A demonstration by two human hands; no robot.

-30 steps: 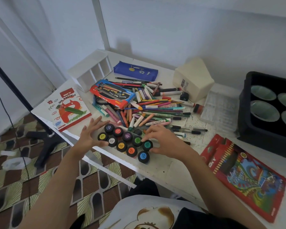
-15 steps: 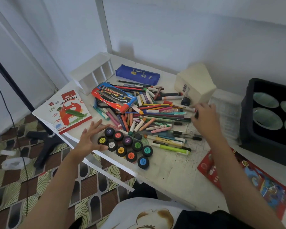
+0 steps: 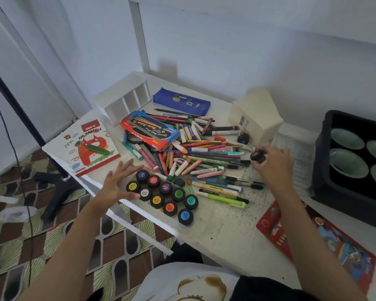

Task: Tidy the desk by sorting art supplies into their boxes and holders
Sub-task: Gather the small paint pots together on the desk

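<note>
Several black paint pots (image 3: 163, 194) with coloured lids stand clustered near the desk's front edge. My left hand (image 3: 116, 184), fingers spread, rests against the left side of that cluster. My right hand (image 3: 271, 165) grips a small dark pot with a red band (image 3: 257, 156) above the right end of a heap of pens, markers and crayons (image 3: 195, 153). A clear plastic tray (image 3: 295, 157) lies just right of that hand. A white slotted holder (image 3: 126, 97) stands at the back left, on its side.
An oil pastels box (image 3: 87, 146) lies at the left, a watercolour box (image 3: 150, 132) on the heap, a blue pencil case (image 3: 181, 102) behind. A cream box (image 3: 256, 117) stands at the back. A black crate with bowls (image 3: 321, 170) sits right; a red pencil box (image 3: 339, 242) front right.
My right hand left the paint pots, reached to the back right, took hold of a small dark pot and drew it slightly nearer. My left hand stayed beside the pots.
</note>
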